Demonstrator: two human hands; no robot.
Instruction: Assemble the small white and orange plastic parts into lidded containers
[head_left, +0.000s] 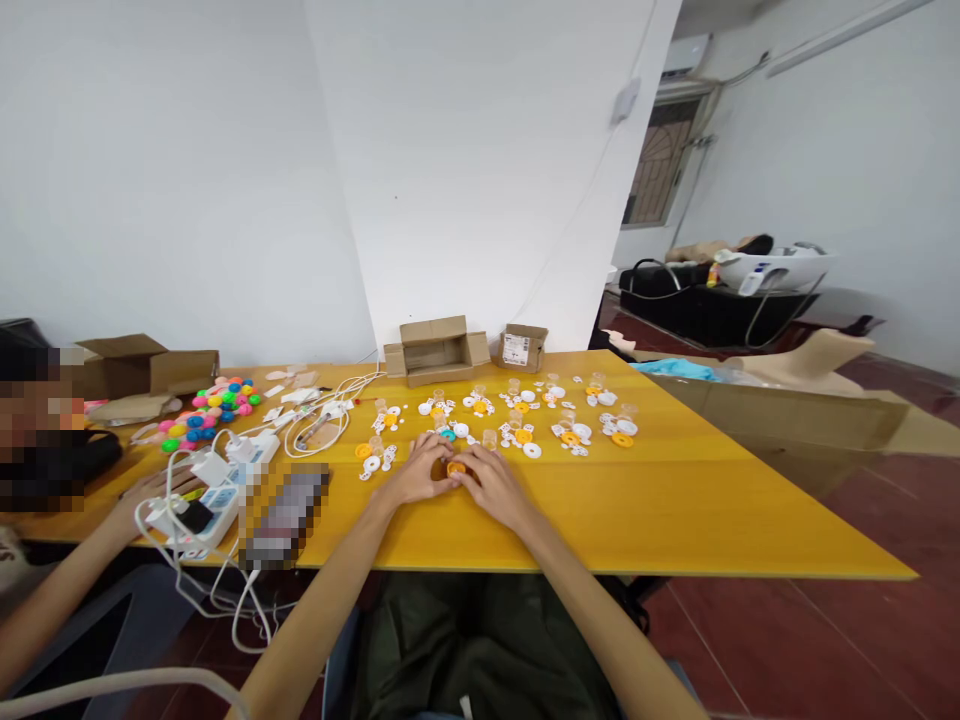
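A small orange round plastic piece (455, 468) sits between my two hands, close above the table. My left hand (417, 474) has its fingers curled in around it from the left. From the other side, the fingertips of my right hand (495, 486) press on the same piece. Just behind my fingers lie a teal ring (448, 434) and a white disc (462, 431). A clear plastic cup (490, 440) stands behind my right hand, near an orange disc (523, 437) and a white ring (532, 451).
Small piles of parts spread across the yellow table (675, 510). Open cardboard boxes (435, 362) stand against the wall. To the left are a power strip (225, 500) with white cables, a phone (289, 510), coloured balls (202, 425) and another person's arm (112, 540).
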